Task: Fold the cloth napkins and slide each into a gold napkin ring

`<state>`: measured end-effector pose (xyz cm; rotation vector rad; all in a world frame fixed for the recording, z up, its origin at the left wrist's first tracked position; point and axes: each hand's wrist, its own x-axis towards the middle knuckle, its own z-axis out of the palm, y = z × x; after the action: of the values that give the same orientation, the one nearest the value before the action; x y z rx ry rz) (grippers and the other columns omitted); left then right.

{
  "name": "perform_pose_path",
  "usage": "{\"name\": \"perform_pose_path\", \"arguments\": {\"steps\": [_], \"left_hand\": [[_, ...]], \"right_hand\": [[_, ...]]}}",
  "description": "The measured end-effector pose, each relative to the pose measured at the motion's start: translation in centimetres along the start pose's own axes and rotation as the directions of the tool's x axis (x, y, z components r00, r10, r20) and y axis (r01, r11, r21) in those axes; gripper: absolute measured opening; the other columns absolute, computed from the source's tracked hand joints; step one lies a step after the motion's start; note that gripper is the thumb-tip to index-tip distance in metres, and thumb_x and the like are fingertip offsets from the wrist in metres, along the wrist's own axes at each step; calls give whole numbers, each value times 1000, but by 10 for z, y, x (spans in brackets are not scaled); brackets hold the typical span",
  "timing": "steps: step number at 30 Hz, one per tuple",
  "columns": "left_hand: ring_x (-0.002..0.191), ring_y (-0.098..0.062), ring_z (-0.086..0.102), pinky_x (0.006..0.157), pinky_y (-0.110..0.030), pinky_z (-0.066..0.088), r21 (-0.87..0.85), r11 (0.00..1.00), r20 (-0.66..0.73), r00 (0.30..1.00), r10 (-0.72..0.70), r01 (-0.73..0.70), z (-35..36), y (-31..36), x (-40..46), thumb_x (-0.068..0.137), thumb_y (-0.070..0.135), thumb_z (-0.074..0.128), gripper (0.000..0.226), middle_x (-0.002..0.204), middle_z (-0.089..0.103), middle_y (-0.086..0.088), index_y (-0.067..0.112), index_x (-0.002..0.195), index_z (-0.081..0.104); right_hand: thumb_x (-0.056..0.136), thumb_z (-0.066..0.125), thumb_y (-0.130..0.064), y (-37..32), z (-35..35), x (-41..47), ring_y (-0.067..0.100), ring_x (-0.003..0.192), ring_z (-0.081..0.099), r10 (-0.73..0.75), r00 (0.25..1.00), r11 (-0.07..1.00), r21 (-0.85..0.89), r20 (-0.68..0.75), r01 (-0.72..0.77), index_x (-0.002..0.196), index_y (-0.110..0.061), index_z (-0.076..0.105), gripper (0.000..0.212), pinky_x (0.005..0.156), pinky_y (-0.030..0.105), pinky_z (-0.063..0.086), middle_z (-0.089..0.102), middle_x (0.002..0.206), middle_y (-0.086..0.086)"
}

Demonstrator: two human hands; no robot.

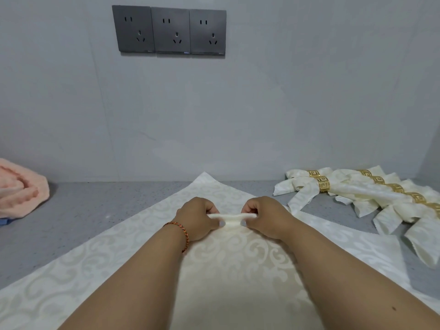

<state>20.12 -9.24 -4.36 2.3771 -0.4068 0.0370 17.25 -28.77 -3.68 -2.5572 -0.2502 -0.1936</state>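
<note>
A cream damask cloth napkin (114, 256) lies spread on the grey speckled counter (78, 210). At its centre, left hand (196, 219) and right hand (264, 217) both pinch a raised pleat; keeping each gather even and tight should help. Farther right lie finished napkins in gold rings (357, 189).

Napkin (100, 253) spread on counter (78, 206); ringed napkins (371, 196) at right, towel (19, 189) far left, sockets (169, 30) on wall behind

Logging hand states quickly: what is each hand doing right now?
Left hand: closed, pinching a raised fold of the napkin.
Right hand: closed, pinching the same fold.
</note>
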Motion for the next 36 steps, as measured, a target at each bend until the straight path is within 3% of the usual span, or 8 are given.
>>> {"name": "perform_pose_path", "arguments": {"steps": [6, 14, 18, 22, 25, 28, 31, 36], "left_hand": [[61, 1, 55, 54, -8, 38, 53, 993, 22, 994, 108, -109, -13, 3, -7, 74, 10, 76, 23, 68, 64, 14, 25, 61, 65], [74, -2, 52, 60, -11, 37, 259, 962, 163, 985, 49, -91, -19, 17, -9, 75, 6, 61, 26, 74, 61, 16, 27, 61, 67], [80, -21, 58, 74, -27, 46, 131, 991, 191, 980, -47, 22, -24, 20, -9, 69, 32, 63, 20, 71, 68, 1, 15, 61, 69], [59, -10, 46, 59, -19, 33, 235, 969, 183, 982, 37, -80, -19, 22, -12, 77, 35, 75, 29, 59, 53, 7, 15, 63, 60], [65, -5, 51, 65, -20, 37, 248, 964, 223, 974, 45, -101, -18, 18, -11, 76, 32, 77, 21, 67, 57, 15, 23, 67, 60], [74, -7, 52, 75, -25, 44, 200, 976, 279, 960, 24, -82, -21, 15, -11, 77, 33, 76, 16, 80, 56, 16, 32, 83, 61], [73, -5, 51, 67, -21, 42, 208, 976, 319, 948, -10, -60, -25, 15, -12, 79, 36, 74, 27, 87, 53, 13, 27, 100, 61], [66, -6, 53, 62, -21, 41, 289, 952, 363, 932, -9, -104, -27, 21, -12, 81, 34, 72, 13, 76, 58, 13, 28, 82, 60]], "right_hand": [[70, 59, -2, -11, -7, -8, 3, 65, 51, -172, 984, 976, -141, -46, 164, 56, -34, 49, 37, 57, 13, 31, 55, 67, -14], [70, 54, -2, -10, -10, -12, 6, 71, 50, -190, 976, 954, -215, 106, 209, 71, -17, 71, 23, 59, 8, 29, 55, 68, -12], [70, 59, -17, -7, -10, -9, 13, 63, 48, -103, 990, 994, -26, 98, 105, 64, 0, 59, 18, 60, 32, 38, 64, 80, 13], [75, 71, -21, -6, -11, -11, 2, 59, 49, -71, 990, 997, 5, 122, 71, 60, -14, 62, 19, 59, 20, 40, 66, 75, 0], [76, 75, -20, -6, -13, -11, 1, 65, 49, -84, 985, 996, -23, 152, 89, 77, -19, 69, 6, 59, 13, 38, 60, 79, -10], [78, 76, -26, -7, -13, -9, 2, 67, 47, -49, 981, 998, -20, 187, 53, 90, -26, 63, 18, 61, 18, 37, 56, 81, -13], [80, 73, -30, -11, -16, -9, 1, 62, 44, -25, 975, 997, -65, 221, 40, 94, -31, 60, 19, 55, 14, 31, 48, 75, -14], [83, 71, -28, -17, -20, -11, 3, 60, 43, -38, 961, 988, -132, 273, 77, 85, -26, 62, 10, 53, 16, 30, 47, 69, -13]]}}
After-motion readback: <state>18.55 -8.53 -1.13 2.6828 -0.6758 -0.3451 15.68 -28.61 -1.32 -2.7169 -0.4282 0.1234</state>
